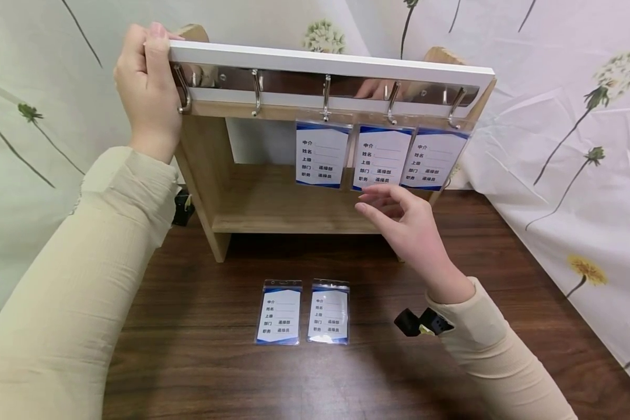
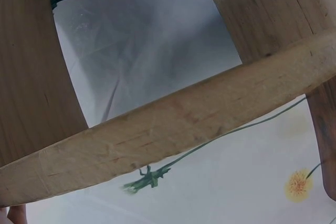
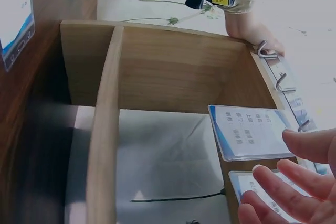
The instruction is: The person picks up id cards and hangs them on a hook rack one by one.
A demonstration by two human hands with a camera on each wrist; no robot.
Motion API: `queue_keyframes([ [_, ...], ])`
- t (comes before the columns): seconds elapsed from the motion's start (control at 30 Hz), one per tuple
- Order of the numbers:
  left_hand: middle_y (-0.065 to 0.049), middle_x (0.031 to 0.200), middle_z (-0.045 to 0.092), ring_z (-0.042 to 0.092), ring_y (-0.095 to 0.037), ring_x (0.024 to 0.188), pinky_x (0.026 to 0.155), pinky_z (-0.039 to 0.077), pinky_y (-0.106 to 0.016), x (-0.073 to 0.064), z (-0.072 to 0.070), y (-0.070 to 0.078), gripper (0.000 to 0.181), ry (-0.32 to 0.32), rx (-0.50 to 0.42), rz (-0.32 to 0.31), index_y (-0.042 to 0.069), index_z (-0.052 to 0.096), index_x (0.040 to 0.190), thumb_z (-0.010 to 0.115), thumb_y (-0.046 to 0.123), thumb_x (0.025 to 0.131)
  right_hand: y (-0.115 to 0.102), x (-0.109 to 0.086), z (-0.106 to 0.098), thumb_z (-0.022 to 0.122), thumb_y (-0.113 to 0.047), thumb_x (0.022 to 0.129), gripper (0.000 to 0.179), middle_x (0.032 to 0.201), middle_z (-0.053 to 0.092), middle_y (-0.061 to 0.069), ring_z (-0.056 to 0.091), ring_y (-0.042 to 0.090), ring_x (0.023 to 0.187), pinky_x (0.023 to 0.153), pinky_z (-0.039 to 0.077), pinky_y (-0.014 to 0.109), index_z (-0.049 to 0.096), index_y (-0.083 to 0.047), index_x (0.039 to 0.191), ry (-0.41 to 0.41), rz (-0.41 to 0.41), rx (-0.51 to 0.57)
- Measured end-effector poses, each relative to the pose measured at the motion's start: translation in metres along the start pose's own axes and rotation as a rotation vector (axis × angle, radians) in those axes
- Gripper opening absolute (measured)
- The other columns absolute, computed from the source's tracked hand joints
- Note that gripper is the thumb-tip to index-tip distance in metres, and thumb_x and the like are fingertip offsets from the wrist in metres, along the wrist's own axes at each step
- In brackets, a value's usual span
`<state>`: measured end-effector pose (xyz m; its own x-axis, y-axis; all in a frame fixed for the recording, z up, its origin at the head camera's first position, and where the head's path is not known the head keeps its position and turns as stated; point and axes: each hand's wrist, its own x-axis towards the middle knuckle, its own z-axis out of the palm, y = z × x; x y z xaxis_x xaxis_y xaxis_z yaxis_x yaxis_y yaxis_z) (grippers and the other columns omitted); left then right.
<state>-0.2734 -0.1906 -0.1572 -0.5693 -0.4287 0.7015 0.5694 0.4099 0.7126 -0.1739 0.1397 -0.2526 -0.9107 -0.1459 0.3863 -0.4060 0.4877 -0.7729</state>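
My left hand (image 1: pixel 149 93) grips the upper left corner of a wooden rack (image 1: pixel 196 169) with a white hook board (image 1: pixel 325 56) along its top. Three clear badge holders hang from the hooks toward the right: a left one (image 1: pixel 322 154), a middle one (image 1: pixel 380 154) and a right one (image 1: pixel 436 154). Just below the middle badge holder is my right hand (image 1: pixel 406 219), fingers loosely bent and holding nothing. In the right wrist view, the right hand (image 3: pixel 299 182) is beside two hanging badge holders (image 3: pixel 252 132). The left wrist view shows mainly the rack's wooden side (image 2: pixel 173 119).
Two more badge holders lie side by side on the dark wooden table, one on the left (image 1: pixel 279 315) and one on the right (image 1: pixel 329 315), in front of the rack. Two left hooks (image 1: pixel 256 93) carry nothing. Flower-printed white cloth (image 1: pixel 572 116) surrounds the table.
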Motion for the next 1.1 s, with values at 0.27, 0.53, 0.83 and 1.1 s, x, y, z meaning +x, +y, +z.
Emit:
queue_keyframes([
  [0.27, 0.021, 0.079, 0.059, 0.047, 0.002, 0.072, 0.070, 0.033, -0.016, -0.001, 0.003, 0.000, 0.030, 0.012, -0.025, 0.019, 0.035, 0.052, 0.074, 0.045, 0.023, 0.101, 0.017, -0.010, 0.002, 0.069, -0.021, 0.093, 0.029, 0.111, 0.072, 0.008, 0.062, 0.009, 0.098, 0.085, 0.051, 0.026, 0.067, -0.008, 0.119, 0.011, 0.051, 0.075],
  [0.53, 0.019, 0.083, 0.064, 0.049, 0.001, 0.075, 0.073, 0.034, -0.016, 0.001, 0.003, 0.001, 0.031, 0.012, -0.065, -0.028, 0.031, 0.052, 0.073, 0.044, 0.019, 0.101, 0.026, -0.019, 0.003, 0.069, -0.018, 0.093, 0.029, 0.111, 0.071, 0.010, 0.062, 0.008, 0.097, 0.087, 0.051, 0.026, 0.067, -0.006, 0.119, 0.020, 0.091, 0.142],
  [0.83, 0.019, 0.079, 0.061, 0.047, 0.002, 0.073, 0.072, 0.033, -0.016, -0.001, 0.005, 0.003, 0.032, 0.009, -0.054, -0.025, 0.030, 0.052, 0.073, 0.043, 0.017, 0.100, 0.038, -0.026, 0.010, 0.069, -0.014, 0.092, 0.030, 0.105, 0.071, 0.009, 0.062, 0.005, 0.092, 0.080, 0.049, 0.021, 0.067, 0.001, 0.118, -0.005, 0.138, 0.191],
  [1.1, 0.019, 0.081, 0.063, 0.048, 0.001, 0.073, 0.072, 0.034, -0.016, 0.000, 0.007, -0.002, 0.032, 0.028, -0.075, 0.039, 0.032, 0.053, 0.074, 0.042, 0.017, 0.101, 0.044, -0.025, 0.016, 0.070, -0.020, 0.092, 0.031, 0.113, 0.071, 0.010, 0.063, 0.013, 0.095, 0.085, 0.050, 0.032, 0.068, -0.005, 0.118, -0.098, 0.165, 0.113],
])
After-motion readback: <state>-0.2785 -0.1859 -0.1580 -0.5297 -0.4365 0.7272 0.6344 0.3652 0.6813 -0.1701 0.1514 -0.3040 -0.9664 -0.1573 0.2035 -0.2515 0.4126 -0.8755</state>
